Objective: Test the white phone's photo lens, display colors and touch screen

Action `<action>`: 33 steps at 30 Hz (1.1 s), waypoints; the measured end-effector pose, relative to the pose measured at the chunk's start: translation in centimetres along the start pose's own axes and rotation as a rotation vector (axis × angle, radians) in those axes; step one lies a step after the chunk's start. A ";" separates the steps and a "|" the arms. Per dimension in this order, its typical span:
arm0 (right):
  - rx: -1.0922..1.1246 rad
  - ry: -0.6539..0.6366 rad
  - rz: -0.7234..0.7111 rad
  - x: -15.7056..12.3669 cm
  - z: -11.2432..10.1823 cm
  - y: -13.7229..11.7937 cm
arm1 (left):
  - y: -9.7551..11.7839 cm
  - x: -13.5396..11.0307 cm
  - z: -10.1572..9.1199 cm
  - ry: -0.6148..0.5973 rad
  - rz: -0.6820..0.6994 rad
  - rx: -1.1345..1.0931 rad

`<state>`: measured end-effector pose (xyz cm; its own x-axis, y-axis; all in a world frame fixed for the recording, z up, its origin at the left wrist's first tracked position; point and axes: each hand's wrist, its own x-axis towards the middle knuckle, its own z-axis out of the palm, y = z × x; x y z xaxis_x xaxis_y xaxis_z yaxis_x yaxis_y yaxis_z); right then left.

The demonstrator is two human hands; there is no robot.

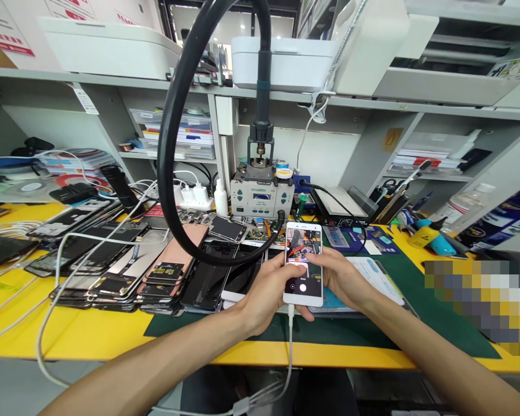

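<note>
A white smartphone (304, 263) is held upright over the green mat (424, 312), its screen lit with a camera view. My left hand (266, 292) grips its left edge and underside, thumb resting across the lower screen. My right hand (340, 276) holds the right edge, with its thumb reaching onto the screen. A white cable (290, 346) plugs into the phone's bottom and hangs down over the bench edge.
Several dismantled phones and screens (125, 260) lie piled on the yellow bench at left. A hot-air rework station (262, 193) with a thick black hose (169, 144) stands behind the phone. Tools and a blue bottle (433, 240) lie at right. Shelves and printers are above.
</note>
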<state>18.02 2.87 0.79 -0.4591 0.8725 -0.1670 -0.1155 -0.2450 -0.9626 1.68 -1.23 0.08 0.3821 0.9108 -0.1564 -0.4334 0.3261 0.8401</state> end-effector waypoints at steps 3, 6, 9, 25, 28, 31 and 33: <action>0.005 -0.010 -0.008 0.0 0.0 0.0 | 0.0 0.0 0.0 -0.004 0.005 0.000; 0.007 -0.014 -0.006 0.0 -0.1 0.0 | -0.1 0.1 0.0 -0.008 0.004 0.006; 0.010 -0.020 -0.007 0.0 -0.1 0.1 | -0.1 0.1 0.1 0.012 0.001 0.022; 0.019 -0.013 -0.002 -0.1 0.1 -0.1 | 0.0 0.0 0.0 0.011 -0.009 0.012; 0.015 0.002 0.003 -0.1 0.1 -0.1 | -0.1 0.0 0.0 0.012 -0.006 0.008; 0.013 0.007 0.006 0.1 0.1 0.0 | -0.1 0.0 0.0 0.007 -0.009 0.007; 0.022 0.002 0.009 0.1 0.1 0.0 | 0.0 0.0 0.0 0.006 -0.010 0.012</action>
<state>17.85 2.91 0.75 -0.4581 0.8713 -0.1761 -0.1307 -0.2619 -0.9562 1.70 -1.20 0.05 0.3815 0.9090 -0.1679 -0.4198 0.3322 0.8446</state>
